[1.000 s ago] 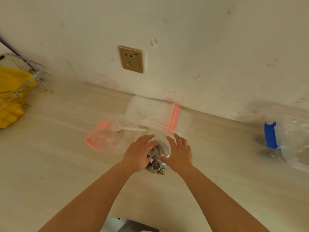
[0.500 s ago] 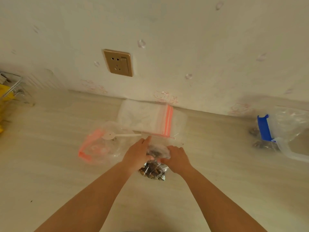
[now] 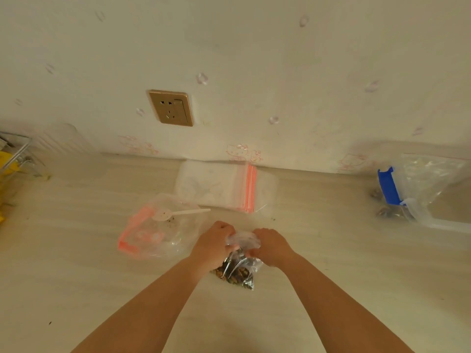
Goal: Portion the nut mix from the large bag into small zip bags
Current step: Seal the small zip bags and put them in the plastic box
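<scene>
A small clear zip bag [image 3: 238, 272] holding dark nut mix stands on the pale counter in front of me. My left hand [image 3: 213, 244] grips its crumpled top from the left and my right hand [image 3: 271, 247] grips it from the right, fingers curled into the plastic. A stack of flat small zip bags with red strips [image 3: 224, 186] lies behind, near the wall. To the left lies a large clear bag with an orange-red zip [image 3: 153, 231], with a white spoon [image 3: 175, 214] resting on it.
At the right edge sits another clear bag with a blue clip [image 3: 387, 186] and a few dark nuts beneath it. A wire rack with yellow items [image 3: 10, 161] stands at far left. A gold wall socket [image 3: 171, 108] is on the wall behind.
Both hands have curled tighter round the top of the small bag and bunched it up. The bag of nuts sits slightly nearer to me. The camera view has shifted a little.
</scene>
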